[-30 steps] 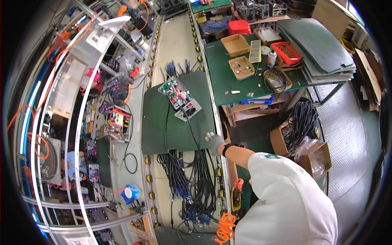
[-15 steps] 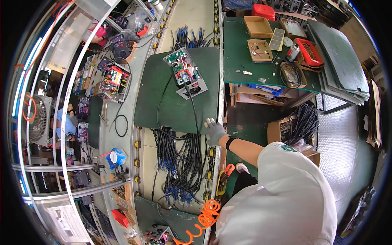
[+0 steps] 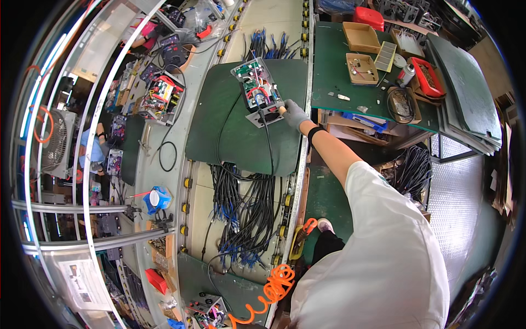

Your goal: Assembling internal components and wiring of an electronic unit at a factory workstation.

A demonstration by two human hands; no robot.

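An open metal case (image 3: pixel 253 82) with green circuit boards, wiring and a fan end panel lies tilted on a dark green board (image 3: pixel 219 120) over the conveyor. My right hand (image 3: pixel 296 114), in a grey glove with bare fingertips and a black wristband, reaches across from the right. Its fingers are closed at the case's near right corner, beside the end panel. A black cable (image 3: pixel 268 137) runs from that panel down over the board. My left hand is out of view.
Bundled black cables with blue ends (image 3: pixel 246 219) lie on the conveyor nearer me. A coiled orange hose (image 3: pixel 279 282) hangs at its edge. A green side table (image 3: pixel 334 49) holds cardboard trays and a red bin (image 3: pixel 427 79). Another person's arm (image 3: pixel 98 145) shows at far left.
My right hand has moved up from the conveyor's edge to the case's corner and closed there. The whole view has shifted slightly.
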